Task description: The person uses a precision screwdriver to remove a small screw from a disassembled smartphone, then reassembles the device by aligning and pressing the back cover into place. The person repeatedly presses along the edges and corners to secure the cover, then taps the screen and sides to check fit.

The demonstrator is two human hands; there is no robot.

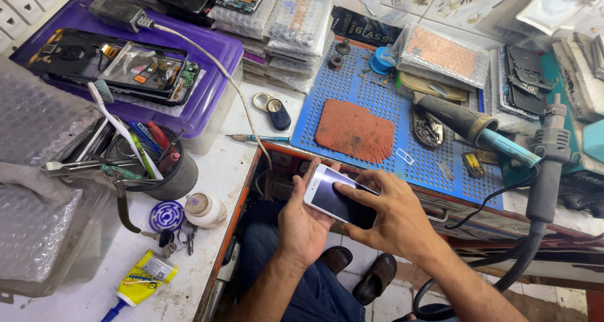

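Head view: a white bench (214, 171) is seen to the left of the hands, and a blue perforated mat (377, 102) lies beyond them, with a rust-red pad (354, 131) set on it just past the fingertips. Up and left of the left hand, a purple bin lid (214, 51) carries an opened phone (119, 67). A hot-air wand (547, 165) is hung to the right of the right hand, and a soldering iron (469, 126) is laid on the mat above that hand. A tool cup (160, 165) is stood well left of the left hand, with a small white bottle (202, 210) and a glue tube (143, 283) nearer the bench edge. A screwdriver (258, 138) is laid on the bench just beyond the left hand.

A white phone (336, 196) is held over the lap, below the bench edge, screen up. It is cradled from beneath by the left hand (302, 224), whose fingers are curled round its left edge. The right hand (393, 215) is closed on its right end, with the thumb laid across the dark screen.
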